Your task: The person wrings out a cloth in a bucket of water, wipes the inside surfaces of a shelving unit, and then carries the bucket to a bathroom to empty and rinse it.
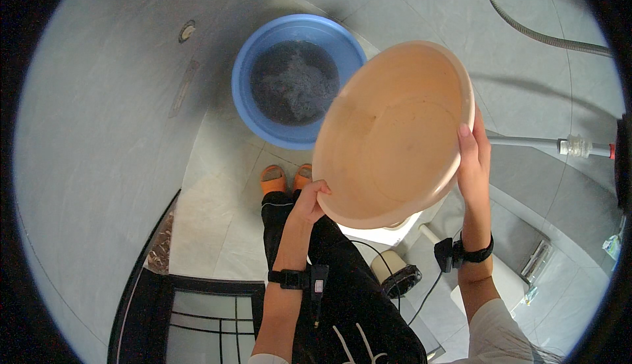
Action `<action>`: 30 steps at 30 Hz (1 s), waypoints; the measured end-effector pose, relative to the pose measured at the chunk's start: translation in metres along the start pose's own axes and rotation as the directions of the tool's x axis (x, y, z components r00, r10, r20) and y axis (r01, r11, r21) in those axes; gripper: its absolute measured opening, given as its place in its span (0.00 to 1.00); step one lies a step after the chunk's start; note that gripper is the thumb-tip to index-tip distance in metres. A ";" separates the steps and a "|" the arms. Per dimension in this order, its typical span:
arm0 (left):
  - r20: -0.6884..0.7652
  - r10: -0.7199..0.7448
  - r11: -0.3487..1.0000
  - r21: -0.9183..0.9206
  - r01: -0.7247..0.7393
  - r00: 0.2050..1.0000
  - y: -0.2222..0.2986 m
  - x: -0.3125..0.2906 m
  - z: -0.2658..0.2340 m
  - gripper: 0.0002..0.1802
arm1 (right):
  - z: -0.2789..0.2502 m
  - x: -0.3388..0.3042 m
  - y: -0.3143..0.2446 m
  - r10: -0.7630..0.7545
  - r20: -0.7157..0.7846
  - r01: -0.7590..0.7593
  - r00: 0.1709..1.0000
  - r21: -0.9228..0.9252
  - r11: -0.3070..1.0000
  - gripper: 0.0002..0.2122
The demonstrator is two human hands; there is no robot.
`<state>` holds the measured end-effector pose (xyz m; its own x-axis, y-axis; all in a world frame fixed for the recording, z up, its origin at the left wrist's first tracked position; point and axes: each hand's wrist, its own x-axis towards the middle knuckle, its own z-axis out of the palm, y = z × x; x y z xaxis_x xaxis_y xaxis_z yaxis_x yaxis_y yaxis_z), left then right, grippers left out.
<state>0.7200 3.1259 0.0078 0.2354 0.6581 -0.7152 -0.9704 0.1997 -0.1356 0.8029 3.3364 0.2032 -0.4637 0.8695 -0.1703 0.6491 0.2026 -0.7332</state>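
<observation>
Both my hands hold a large peach-coloured plastic basin [401, 133], tilted with its inside facing up toward me. Nothing shows inside it apart from a few small marks. My left hand [311, 201] grips the near left part of the rim. On the right side, my right hand [474, 156] has its thumb over the rim and its fingers behind the wall. Beyond it, a round blue basin [242, 91] stands on the floor, holding dark water [295, 84] with pale foam or bubbles on top. The peach basin's left edge overlaps the blue one in view; I cannot tell whether they touch.
My feet in orange slippers [273, 180] stand just short of the blue basin. A flexible metal hose [540, 37] and a grey pipe [526, 141] are at the right. A bin with a black liner [400, 278] sits near my legs. A dark-framed door [217, 288] is at lower left.
</observation>
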 end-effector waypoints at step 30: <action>-0.089 0.474 0.722 0.610 -0.328 0.876 -0.006 -0.074 0.101 0.35 | -0.102 -0.120 0.080 0.464 -0.496 -0.302 0.734 0.373 0.877 0.15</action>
<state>0.7141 3.1493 0.1310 -0.2581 0.6069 -0.7517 -0.7448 0.3705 0.5549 0.9718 3.2947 0.2322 0.2598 0.9557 -0.1382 0.4842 -0.2527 -0.8377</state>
